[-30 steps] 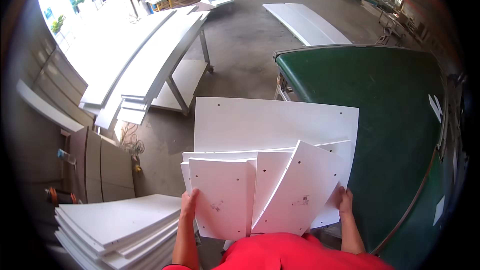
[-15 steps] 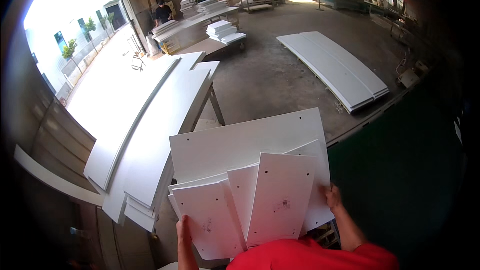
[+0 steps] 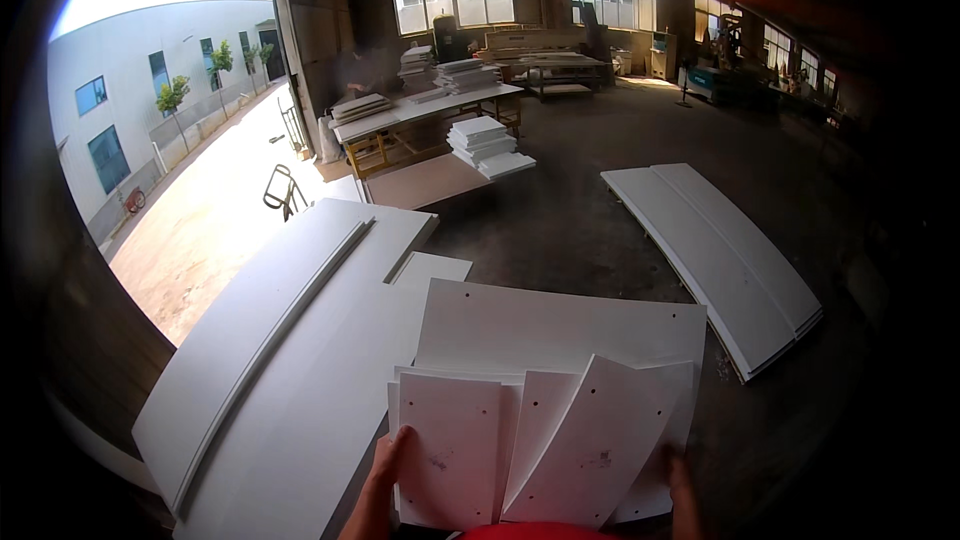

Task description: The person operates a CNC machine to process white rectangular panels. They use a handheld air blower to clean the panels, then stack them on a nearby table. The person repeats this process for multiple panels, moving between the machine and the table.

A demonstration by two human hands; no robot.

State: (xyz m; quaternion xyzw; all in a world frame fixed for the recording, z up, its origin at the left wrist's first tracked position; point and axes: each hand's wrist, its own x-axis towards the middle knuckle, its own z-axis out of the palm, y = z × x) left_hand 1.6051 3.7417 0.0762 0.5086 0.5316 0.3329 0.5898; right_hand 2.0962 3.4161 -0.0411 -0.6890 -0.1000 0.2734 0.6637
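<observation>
- The bundle of white boards (image 3: 540,410) was held up in front of the person's red clothing (image 3: 540,532), at the lower middle of the view.
- The largest board (image 3: 560,325) stood at the back, its top edge running left to right and dipping slightly toward the right, with a small dark hole near each upper corner.
- The front left board (image 3: 448,455) had its long axis nearly upright, pointing away from the person.
- The leaning board (image 3: 605,445) crossed the right part of the bundle, its long axis slanting from lower left to upper right; a small dark printed mark showed on its face.
- The left hand (image 3: 385,465) came up from the lower edge and pinched the bundle's left side, thumb on the face of the front left board, the other fingers hidden behind.
- The right hand (image 3: 680,485) was closed on the bundle's right edge, its forearm rising from below; shadow hid how its fingers lay.
- Left of the bundle, long white boards (image 3: 290,380) lay overlapping, their long axis running from lower left to upper right.
- To the right, long pale panels (image 3: 715,250) lay low over the floor (image 3: 570,210), pointing from upper left to lower right.
- Farther back, a table (image 3: 420,115) bore several piles of boards; a white stack (image 3: 490,147) stood in front of it, beside a brown sheet (image 3: 425,183).
</observation>
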